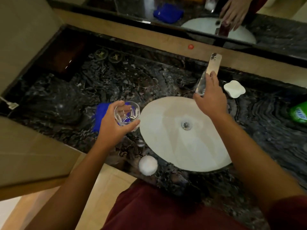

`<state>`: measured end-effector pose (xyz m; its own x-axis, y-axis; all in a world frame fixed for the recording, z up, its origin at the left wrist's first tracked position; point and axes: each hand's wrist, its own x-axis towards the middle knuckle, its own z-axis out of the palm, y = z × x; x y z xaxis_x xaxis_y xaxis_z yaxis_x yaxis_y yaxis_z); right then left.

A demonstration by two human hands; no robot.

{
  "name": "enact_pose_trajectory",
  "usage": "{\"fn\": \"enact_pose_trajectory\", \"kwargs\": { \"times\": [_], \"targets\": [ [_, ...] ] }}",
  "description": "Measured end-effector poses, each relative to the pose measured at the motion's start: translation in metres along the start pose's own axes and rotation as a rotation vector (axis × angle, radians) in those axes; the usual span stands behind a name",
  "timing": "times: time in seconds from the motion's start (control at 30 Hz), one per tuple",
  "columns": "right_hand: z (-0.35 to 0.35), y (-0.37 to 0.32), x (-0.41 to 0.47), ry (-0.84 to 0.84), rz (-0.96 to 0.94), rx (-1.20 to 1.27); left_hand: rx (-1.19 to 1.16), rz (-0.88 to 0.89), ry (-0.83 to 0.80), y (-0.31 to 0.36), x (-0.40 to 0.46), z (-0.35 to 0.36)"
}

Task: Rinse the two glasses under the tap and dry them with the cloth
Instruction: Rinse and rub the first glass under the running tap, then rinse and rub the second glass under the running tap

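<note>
My left hand [111,128] grips a clear faceted glass [127,115] by its rim and side, holding it upright just left of the white sink [199,161]. Under that glass a blue cloth [99,112] lies on the dark marble counter. My right hand [210,98] is closed around the chrome tap [213,63] behind the basin. A second glass [147,165], whitish when seen from above, stands on the counter's front edge, left of the sink. I cannot tell whether water is running.
A white soap dish [234,88] sits to the right of the tap. A green bottle [299,113] is at the far right edge. Two dark round items [108,55] lie at the back left. A mirror [182,12] runs along the back wall.
</note>
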<state>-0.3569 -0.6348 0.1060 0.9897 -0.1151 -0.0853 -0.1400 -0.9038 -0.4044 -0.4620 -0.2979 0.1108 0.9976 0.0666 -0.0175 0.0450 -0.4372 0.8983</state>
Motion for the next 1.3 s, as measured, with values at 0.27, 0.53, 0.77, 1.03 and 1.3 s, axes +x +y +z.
{"fn": "enact_pose_trajectory", "kwargs": {
  "times": [0.27, 0.53, 0.77, 1.03, 1.3],
  "targets": [
    [0.012, -0.008, -0.010, 0.057, 0.024, 0.027, 0.056, -0.053, 0.112, -0.020, -0.036, -0.031],
    [0.012, 0.006, -0.014, 0.074, -0.041, 0.028, 0.100, -0.218, 0.041, -0.056, -0.081, -0.022],
    [0.016, 0.002, -0.016, 0.070, -0.021, 0.025, 0.188, -0.252, 0.023, -0.080, -0.101, -0.011],
    [0.020, 0.001, -0.016, 0.071, -0.008, 0.013, 0.223, -0.339, 0.038, -0.100, -0.110, -0.004],
    [0.024, 0.002, -0.014, 0.083, 0.002, 0.003, 0.423, -0.238, 0.004, -0.098, -0.116, -0.004]
  ]
}}
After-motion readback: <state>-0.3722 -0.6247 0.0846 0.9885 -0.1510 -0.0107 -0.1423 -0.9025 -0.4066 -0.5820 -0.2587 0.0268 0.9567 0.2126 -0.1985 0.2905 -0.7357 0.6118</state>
